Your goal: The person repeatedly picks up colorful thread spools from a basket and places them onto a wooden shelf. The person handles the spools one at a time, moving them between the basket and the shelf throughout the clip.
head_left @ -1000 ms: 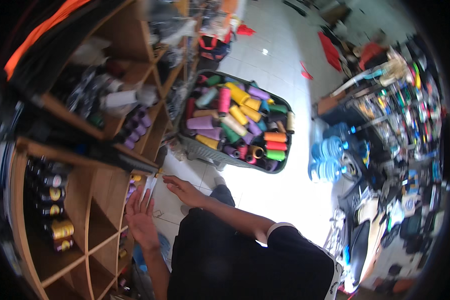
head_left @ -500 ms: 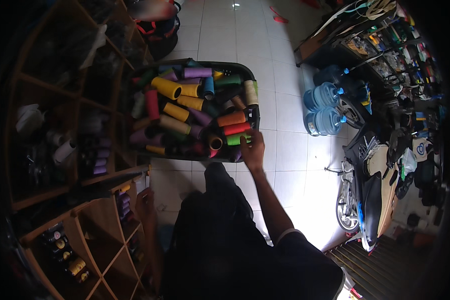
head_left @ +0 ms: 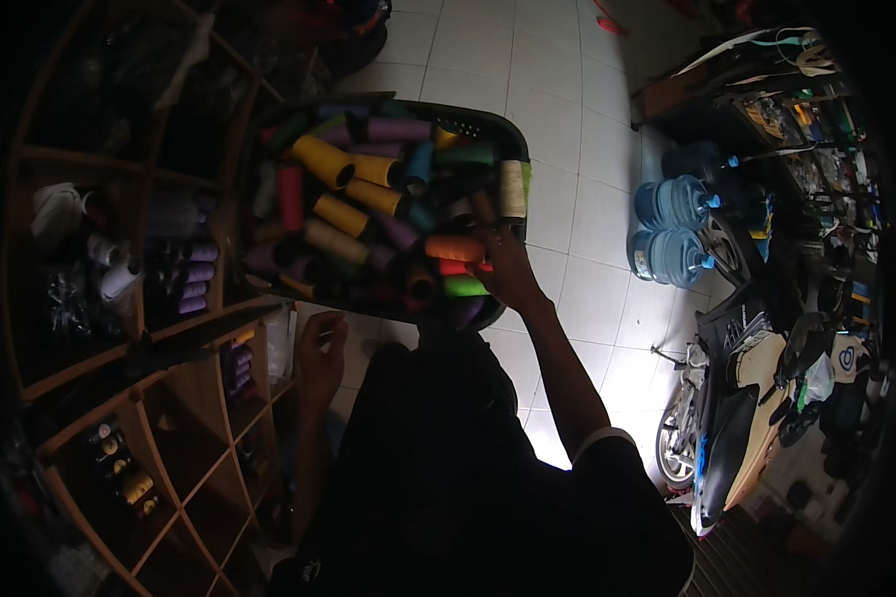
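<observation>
A dark plastic basket [head_left: 516,134] full of thread cones in many colours stands in front of me. My right hand [head_left: 511,271] reaches into its near right side, fingers and thumb around the right end of an orange thread cone [head_left: 454,249]; the fingertips are partly hidden. Just below that lie a red cone [head_left: 454,267] and a bright green cone [head_left: 464,287], close to the thumb. A cream cone [head_left: 513,189] stands beyond the hand. My left hand [head_left: 321,360] hovers empty beside the wooden shelf, its fingers loosely curved and apart from the thumb.
Wooden cubby shelves [head_left: 85,398] run along the left, holding purple thread cones [head_left: 198,274] and small spools [head_left: 134,486]. On the right are large blue water bottles [head_left: 670,256], a motorbike [head_left: 732,418] and a crowded rack [head_left: 801,109]. White tiles [head_left: 592,239] cover the floor.
My right hand has shifted from the green cone's end to the orange cone. My left hand has risen beside the shelf, nearer the basket. The whole view has turned slightly.
</observation>
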A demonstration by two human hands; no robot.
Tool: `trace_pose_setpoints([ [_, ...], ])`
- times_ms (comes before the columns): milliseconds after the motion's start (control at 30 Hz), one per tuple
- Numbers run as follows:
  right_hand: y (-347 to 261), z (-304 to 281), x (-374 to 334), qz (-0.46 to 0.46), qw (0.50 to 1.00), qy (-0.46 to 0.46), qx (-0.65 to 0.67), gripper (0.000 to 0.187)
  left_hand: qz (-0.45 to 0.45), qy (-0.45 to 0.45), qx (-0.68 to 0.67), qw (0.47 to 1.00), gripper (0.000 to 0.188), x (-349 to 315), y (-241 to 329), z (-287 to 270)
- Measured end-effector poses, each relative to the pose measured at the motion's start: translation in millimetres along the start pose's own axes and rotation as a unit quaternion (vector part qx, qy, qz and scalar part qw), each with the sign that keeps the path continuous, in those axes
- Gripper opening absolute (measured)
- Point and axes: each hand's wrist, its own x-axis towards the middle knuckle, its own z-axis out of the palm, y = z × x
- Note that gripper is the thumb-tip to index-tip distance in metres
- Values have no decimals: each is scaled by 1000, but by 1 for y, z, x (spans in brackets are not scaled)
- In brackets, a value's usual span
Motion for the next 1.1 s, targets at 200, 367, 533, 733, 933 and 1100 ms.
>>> trace_pose_setpoints([
  [200,9,-9,2,-81,996,-18,-31,62,17,-26,19,999,19,8,14,16],
  [367,1,-21,-6,-37,994,-37,96,60,57,-37,72,995,21,16,18,15],
  [533,14,-20,-20,70,955,-31,287,55,37,-49,48,997,22,20,16,15],
  [733,15,-80,-54,130,897,72,416,50,134,-105,83,982,24,36,37,51],
  [933,24,-101,-91,186,883,150,405,56,284,-150,229,919,60,68,40,143],
  [1100,26,-94,-127,206,872,192,401,52,195,-228,343,890,88,88,41,188],
])
